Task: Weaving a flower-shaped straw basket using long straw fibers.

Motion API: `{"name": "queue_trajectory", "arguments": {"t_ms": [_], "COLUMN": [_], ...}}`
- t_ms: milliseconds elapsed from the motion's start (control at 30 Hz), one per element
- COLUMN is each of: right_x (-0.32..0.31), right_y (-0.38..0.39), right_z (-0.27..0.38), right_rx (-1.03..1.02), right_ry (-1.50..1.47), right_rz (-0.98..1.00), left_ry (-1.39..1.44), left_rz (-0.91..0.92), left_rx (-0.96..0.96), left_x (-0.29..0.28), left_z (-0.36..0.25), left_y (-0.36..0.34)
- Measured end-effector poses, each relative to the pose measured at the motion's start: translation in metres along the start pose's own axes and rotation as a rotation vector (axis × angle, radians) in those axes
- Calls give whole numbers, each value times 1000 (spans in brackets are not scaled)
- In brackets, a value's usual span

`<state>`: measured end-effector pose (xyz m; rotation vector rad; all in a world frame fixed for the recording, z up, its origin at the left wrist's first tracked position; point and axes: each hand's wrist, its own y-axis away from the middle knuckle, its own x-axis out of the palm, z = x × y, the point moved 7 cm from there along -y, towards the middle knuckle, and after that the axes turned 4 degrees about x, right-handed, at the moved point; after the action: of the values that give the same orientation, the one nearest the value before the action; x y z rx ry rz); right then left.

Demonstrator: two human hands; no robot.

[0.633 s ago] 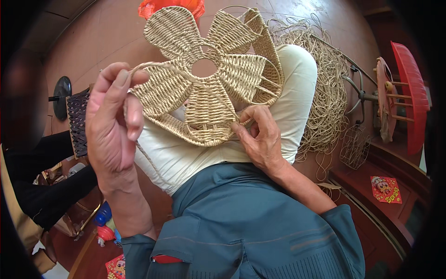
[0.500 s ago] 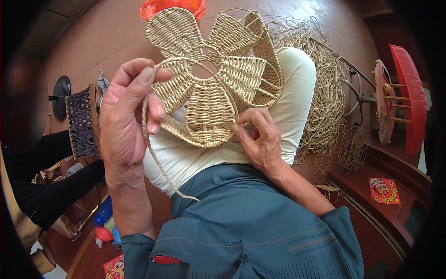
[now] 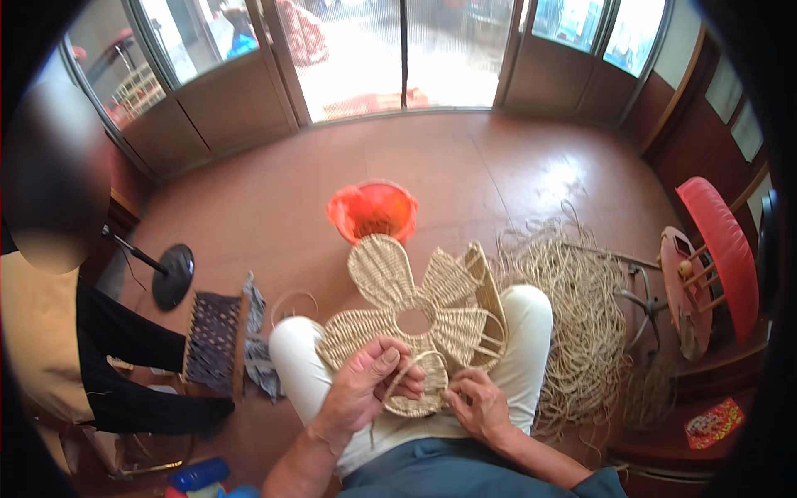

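Across my lap lies a flower-shaped woven piece (image 3: 357, 332) of straw-coloured cord, with broad petals around a round hole. My left hand (image 3: 359, 390) is over its near petal, thumb and fingers pinching a loop of cord (image 3: 407, 375) that curves toward the petal. The cord's loose end hangs down below the hand. My right hand (image 3: 481, 405) grips the right edge of that near petal between thumb and fingers. At the flower's right side, a curved woven band (image 3: 488, 286) stands up, and bare strands show at one petal's end.
Beyond the piece stands a red bucket (image 3: 372, 212) with a plastic lining. A large heap of loose cord (image 3: 573, 324) covers the floor at right, beside a red stool (image 3: 718, 249). At left are a seated person in black trousers (image 3: 133, 349) and a dark woven seat (image 3: 214, 340).
The view has tilted up, bringing the doorway and more floor into sight. My left hand has come down and right with the cord loop, nearer my right hand, which stays at the petal's edge.
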<state>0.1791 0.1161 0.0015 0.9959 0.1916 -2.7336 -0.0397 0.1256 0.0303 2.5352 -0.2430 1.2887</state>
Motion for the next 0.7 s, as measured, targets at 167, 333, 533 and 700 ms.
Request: {"name": "queue_trajectory", "arguments": {"t_ms": [167,333,533,700], "right_x": [15,21,34,44], "right_y": [-4,-16,-28,-28], "right_z": [-19,-25,-35,-53], "right_rx": [129,112,204,366], "right_ry": [36,103,-58,-155], "right_rz": [237,368,573,678], "left_ry": [-584,-1489,-1718,-1816], "left_rz": [-96,66,90,162], "left_rx": [-210,235,380,389], "left_x": [-45,-14,-9,-7], "left_z": [54,60,66,72], "left_y": [3,17,18,16]}}
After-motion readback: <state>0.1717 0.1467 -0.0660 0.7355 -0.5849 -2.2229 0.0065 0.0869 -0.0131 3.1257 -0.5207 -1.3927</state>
